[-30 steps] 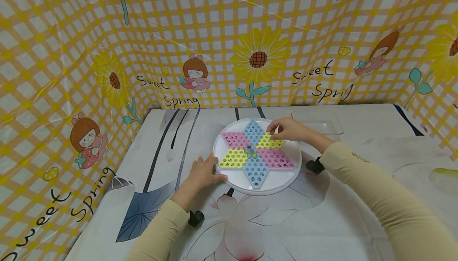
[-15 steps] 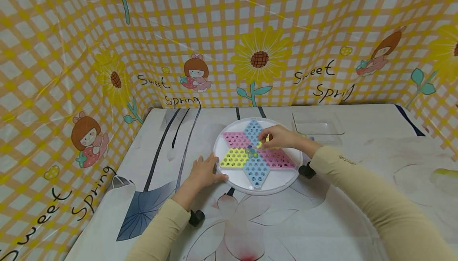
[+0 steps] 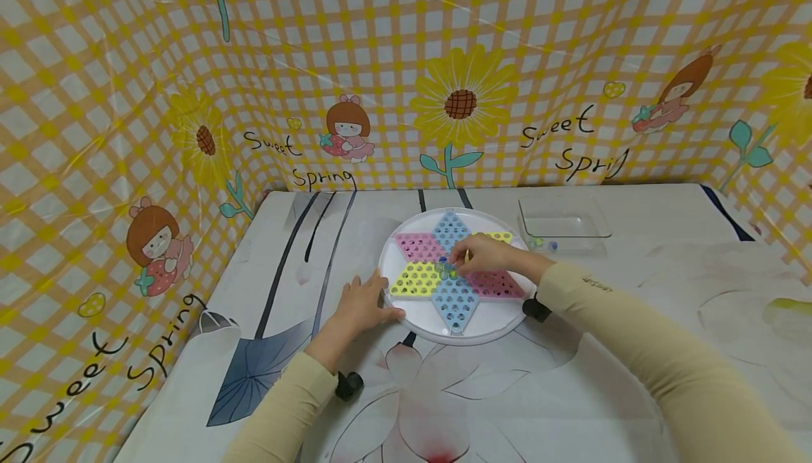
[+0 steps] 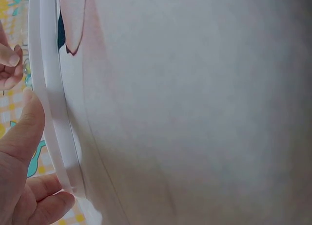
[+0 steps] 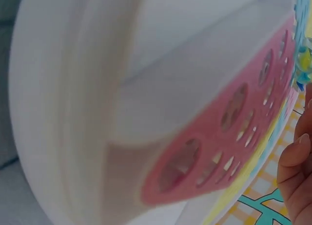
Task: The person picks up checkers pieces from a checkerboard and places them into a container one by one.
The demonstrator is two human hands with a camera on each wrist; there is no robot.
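A round white Chinese checkers board (image 3: 396, 311) with a pink, yellow and blue star lies on the table. Several glass marbles (image 3: 447, 270) cluster at its centre. My right hand (image 3: 485, 253) is over the right side of the star, thumb and forefinger together right beside the cluster. It pinches a marble that the fingertips largely hide. The right wrist view shows its fingers (image 5: 297, 154) just below the marbles (image 5: 304, 64). My left hand (image 3: 363, 304) rests against the board's left rim, thumb and fingers spread along it; the left wrist view shows the thumb (image 4: 30, 118) at the rim (image 4: 54, 103).
Behind the board at right stands a clear plastic box (image 3: 564, 227) with a few marbles (image 3: 552, 246) in it. A white patterned cloth (image 3: 571, 392) covers the table. Yellow checked sheeting (image 3: 380, 26) hangs at the back and sides.
My right hand has moved left and toward me, from the upper right yellow point to the centre marbles. The clear box's marbles have come into sight. The left hand stays put.
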